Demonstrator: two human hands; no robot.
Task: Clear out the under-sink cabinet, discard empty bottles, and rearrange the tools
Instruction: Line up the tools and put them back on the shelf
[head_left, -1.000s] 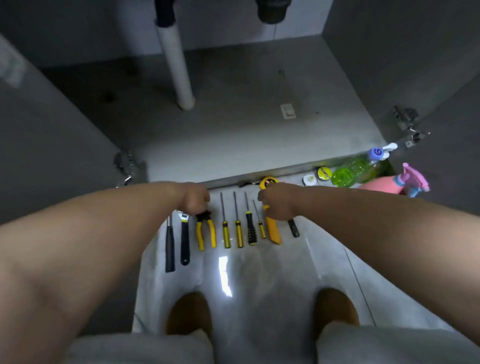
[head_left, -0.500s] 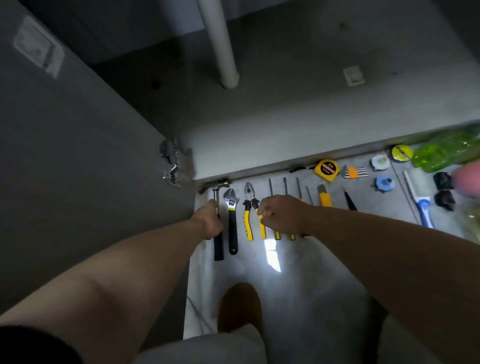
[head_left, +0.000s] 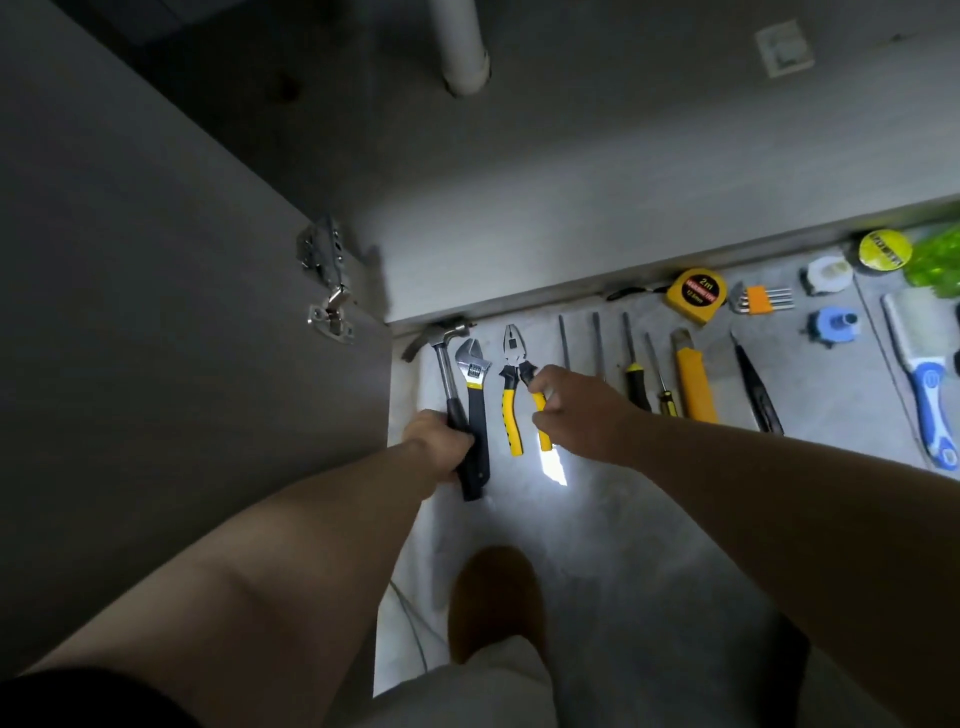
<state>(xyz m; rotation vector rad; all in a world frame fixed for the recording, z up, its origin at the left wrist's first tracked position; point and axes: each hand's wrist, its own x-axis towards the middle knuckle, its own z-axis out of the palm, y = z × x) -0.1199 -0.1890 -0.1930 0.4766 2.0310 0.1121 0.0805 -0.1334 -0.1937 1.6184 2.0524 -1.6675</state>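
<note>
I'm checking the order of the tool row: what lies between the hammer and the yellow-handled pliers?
In the head view, the adjustable wrench lies between the hammer, gripped by the left hand, and the pliers.

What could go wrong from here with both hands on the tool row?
The left hand grips the hammer, and the adjustable wrench lies close beside it; lifting may drag the wrench askew.
The right hand pinches only one yellow handle of the pliers; they could swing open or slip.
The hammer head sits near the cabinet base and might knock it.
</note>
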